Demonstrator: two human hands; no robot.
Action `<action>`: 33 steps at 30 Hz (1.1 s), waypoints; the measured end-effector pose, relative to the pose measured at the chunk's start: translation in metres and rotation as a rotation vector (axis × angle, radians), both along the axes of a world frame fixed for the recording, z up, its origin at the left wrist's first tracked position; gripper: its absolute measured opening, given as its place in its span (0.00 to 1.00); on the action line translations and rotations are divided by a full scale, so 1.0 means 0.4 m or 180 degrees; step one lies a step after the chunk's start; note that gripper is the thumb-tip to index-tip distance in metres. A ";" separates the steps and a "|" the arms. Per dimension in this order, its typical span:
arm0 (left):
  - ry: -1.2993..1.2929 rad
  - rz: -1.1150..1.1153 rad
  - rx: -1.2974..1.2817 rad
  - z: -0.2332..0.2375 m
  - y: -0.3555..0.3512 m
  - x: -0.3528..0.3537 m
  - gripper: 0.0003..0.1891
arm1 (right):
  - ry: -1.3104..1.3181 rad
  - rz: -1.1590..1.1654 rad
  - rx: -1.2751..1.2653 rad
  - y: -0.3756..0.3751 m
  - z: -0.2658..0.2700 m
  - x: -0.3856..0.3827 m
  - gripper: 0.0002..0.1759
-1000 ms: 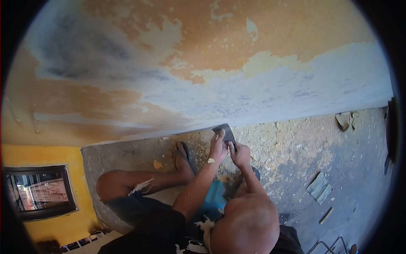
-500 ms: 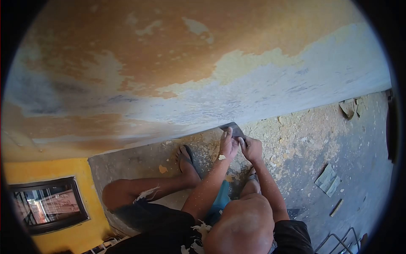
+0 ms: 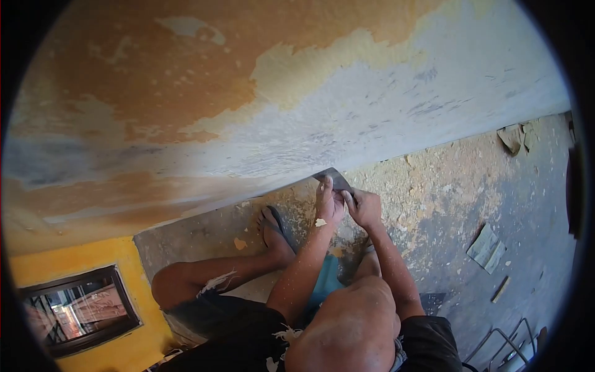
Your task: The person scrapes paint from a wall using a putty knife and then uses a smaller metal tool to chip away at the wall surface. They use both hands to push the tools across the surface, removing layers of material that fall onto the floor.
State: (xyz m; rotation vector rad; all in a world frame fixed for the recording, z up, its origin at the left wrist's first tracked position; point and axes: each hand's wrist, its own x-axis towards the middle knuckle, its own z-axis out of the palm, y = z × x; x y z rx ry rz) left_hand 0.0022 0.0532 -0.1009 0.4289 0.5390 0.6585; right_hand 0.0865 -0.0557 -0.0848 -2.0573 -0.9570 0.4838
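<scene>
My right hand (image 3: 364,209) is closed around the near end of a scraper (image 3: 335,180), whose dark, flat blade points toward the base of the wall (image 3: 297,133). My left hand (image 3: 330,203) grips the blade from the side, its thumb lying along it. The blade's far edge is at or very near the line where wall meets floor; exact contact cannot be told. A pale paint flake (image 3: 320,222) clings to my left wrist. The scraper's handle is hidden by my right fingers.
Paint chips litter the concrete floor (image 3: 446,204). A folded paper sheet (image 3: 486,249) and a short stick (image 3: 501,289) lie to the right. Torn brown paper (image 3: 511,139) rests by the wall. My sandalled foot (image 3: 271,226) is at left; a blue-green object (image 3: 325,279) shows between my legs.
The view has tilted and shifted slightly. Both hands, still on the scraper, appear a little higher and farther left in view, close to the foot of the wall.
</scene>
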 end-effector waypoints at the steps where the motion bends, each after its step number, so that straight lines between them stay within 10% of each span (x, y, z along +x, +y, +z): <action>1: 0.0224 0.0026 0.0002 0.010 -0.007 0.009 0.10 | 0.0022 -0.0030 -0.0011 0.006 0.008 0.006 0.16; 33: 0.0512 0.0241 0.0269 0.063 0.059 -0.084 0.13 | 0.0530 0.0151 0.0114 0.063 0.135 -0.038 0.19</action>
